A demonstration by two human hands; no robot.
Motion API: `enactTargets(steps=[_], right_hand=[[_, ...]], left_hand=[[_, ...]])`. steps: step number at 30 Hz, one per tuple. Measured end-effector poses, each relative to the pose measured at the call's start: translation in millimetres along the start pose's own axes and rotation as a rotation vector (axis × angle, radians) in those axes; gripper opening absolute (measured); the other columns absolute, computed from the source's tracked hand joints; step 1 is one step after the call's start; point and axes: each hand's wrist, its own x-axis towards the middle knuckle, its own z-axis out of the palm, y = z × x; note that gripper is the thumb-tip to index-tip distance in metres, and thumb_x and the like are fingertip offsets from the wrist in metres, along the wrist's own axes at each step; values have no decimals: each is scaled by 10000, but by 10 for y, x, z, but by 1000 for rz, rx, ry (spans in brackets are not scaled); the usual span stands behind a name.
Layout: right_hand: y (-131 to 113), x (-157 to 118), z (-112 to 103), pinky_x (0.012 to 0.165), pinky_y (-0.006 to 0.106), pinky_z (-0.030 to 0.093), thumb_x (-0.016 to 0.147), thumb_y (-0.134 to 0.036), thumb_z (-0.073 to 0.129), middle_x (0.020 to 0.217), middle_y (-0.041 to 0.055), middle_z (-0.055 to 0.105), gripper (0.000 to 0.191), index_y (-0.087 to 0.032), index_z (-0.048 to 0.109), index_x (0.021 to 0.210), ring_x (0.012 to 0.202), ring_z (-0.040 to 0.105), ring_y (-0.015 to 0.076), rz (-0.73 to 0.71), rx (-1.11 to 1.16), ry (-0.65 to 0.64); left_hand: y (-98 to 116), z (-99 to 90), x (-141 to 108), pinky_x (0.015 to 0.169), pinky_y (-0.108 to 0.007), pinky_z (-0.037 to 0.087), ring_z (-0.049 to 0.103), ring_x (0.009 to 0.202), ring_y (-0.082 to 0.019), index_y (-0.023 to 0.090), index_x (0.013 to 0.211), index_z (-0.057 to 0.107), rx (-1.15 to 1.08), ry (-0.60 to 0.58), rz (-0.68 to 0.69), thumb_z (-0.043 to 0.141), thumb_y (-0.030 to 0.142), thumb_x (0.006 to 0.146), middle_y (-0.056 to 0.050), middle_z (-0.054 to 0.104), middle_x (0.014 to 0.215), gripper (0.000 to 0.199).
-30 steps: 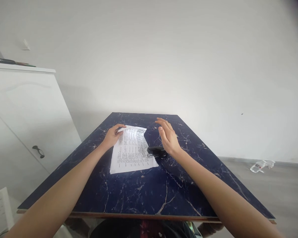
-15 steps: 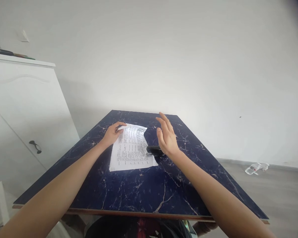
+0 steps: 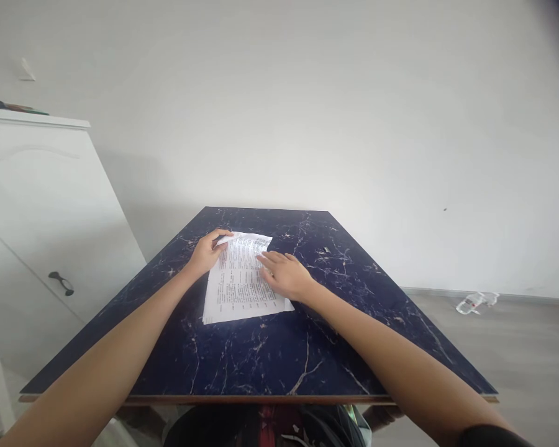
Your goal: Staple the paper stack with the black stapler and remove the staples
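Printed white paper lies on the dark blue marbled table, its far left corner slightly lifted. That corner is pinched between the thumb and fingers of my left hand. My right hand rests across the right side of the paper, fingers stretched out toward the left and holding nothing. Whatever is beneath the right palm is hidden.
A white cabinet with a dark handle stands at the left. Clear plastic packaging lies on the floor at the right, by the wall.
My right hand has come down and left onto the paper. The black object seen beside the paper's right edge is now out of sight. My left hand keeps its grip, and the view has shifted slightly.
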Motion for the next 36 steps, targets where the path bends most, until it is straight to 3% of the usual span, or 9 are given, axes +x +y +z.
enactTargets(steps=[2, 5, 10, 14, 17, 23, 28, 32, 36], right_hand=[[104, -43, -110, 1004, 446, 465, 1095, -523, 134, 1327, 130, 653, 631, -197, 626, 1318, 1206, 605, 291, 28, 112, 13], [281, -87, -246, 783, 356, 474, 1088, -577, 205, 952, 90, 706, 627, -188, 684, 975, 852, 649, 233, -31, 254, -141], [538, -107, -374, 643, 287, 398, 900, -547, 688, 895, 35, 690, 352, -198, 653, 928, 737, 603, 181, -215, 301, -332], [737, -121, -418, 593, 277, 371, 872, -451, 711, 825, 26, 690, 266, -194, 652, 908, 655, 584, 159, -120, 253, -332], [867, -137, -438, 583, 281, 373, 850, -459, 722, 815, 36, 703, 272, -197, 675, 910, 653, 597, 169, -36, 210, -303], [992, -134, -415, 565, 292, 367, 813, -515, 735, 802, 64, 705, 321, -198, 693, 846, 639, 588, 189, 153, 29, -152], [1259, -133, -423, 710, 316, 488, 970, -668, 481, 998, 84, 738, 528, -209, 727, 1052, 825, 665, 233, 190, 250, -86], [1617, -231, -386, 950, 408, 480, 1016, -499, 481, 1196, 161, 689, 436, -165, 716, 1171, 1118, 616, 313, 432, 76, 175], [1683, -277, -368, 995, 437, 459, 988, -419, 541, 1170, 184, 682, 361, -141, 744, 1098, 1127, 603, 330, 469, 14, 207]], left_hand=[[-47, -3, 0, 993, -385, 535, 685, 1104, -250, 191, 1139, 682, -17, -18, -22, 581, 242, 898, -96, 704, 1240, 267], [-136, -4, -5, 1024, -406, 523, 668, 1149, -261, 191, 1173, 673, -32, -42, -43, 575, 248, 897, -102, 686, 1283, 298], [-277, 16, -36, 1122, -462, 451, 611, 1258, -279, 230, 1281, 651, 160, -148, -51, 537, 223, 909, -80, 651, 1372, 388], [-385, 38, -62, 1191, -541, 353, 459, 1425, -343, 209, 1434, 565, 386, -257, -53, 535, 244, 930, -137, 518, 1519, 506], [-411, 42, -65, 1189, -614, 315, 336, 1493, -415, 220, 1440, 573, 515, -327, -83, 570, 298, 929, -153, 376, 1621, 517], [-112, 62, -72, 1165, -548, 377, 467, 1415, -346, 293, 1337, 666, 380, -560, -11, 478, 469, 1002, -73, 450, 1588, 423], [171, 104, -126, 1171, -551, 358, 384, 1477, -343, 382, 1470, 547, 309, -797, -41, 467, 655, 971, -31, 407, 1629, 574], [223, 107, -139, 1182, -553, 335, 360, 1492, -338, 399, 1502, 507, 319, -834, -55, 448, 671, 972, -19, 391, 1641, 598], [233, 92, -137, 1185, -542, 328, 360, 1490, -342, 386, 1509, 502, 331, -830, -47, 447, 694, 961, -25, 383, 1646, 630]])
